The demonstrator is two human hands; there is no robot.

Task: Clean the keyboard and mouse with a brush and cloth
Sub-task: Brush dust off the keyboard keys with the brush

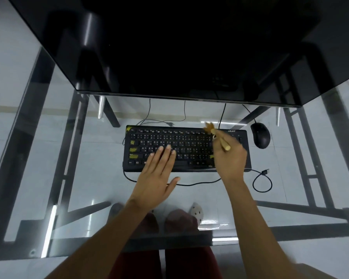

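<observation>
Two hands over the desk, both mine. Far left: glass tabletop (38,137), dark frame bars and pale floor tiles visible through it. Black keyboard (186,149) lies flat near the middle of the glass, yellow smudges on its left-edge keys and top-left corner. My left hand (157,178) is flat and open, fingers straight and together, thumb splayed out to the right. Fingertips (168,147) rest on the home-row area, palm hangs off the front edge of the keyboard over the glass. It holds nothing.

My right hand (231,160) is over the right part of the keyboard, fingers curled around a wooden-handled brush (218,137). Handle end sticks out above my knuckles, bristles point up-left and sit at the top row near the keyboard's upper right; bristles are motion-blurred, so contact with the keys is unclear.

Keyboard cable (262,182) loops off the front right corner, USB plug lying loose on the glass. Black mouse (260,134) sits just right of the keyboard, apart from it, untouched. Monitor (169,47) fills the top, dark screen. Cloth not in view.
</observation>
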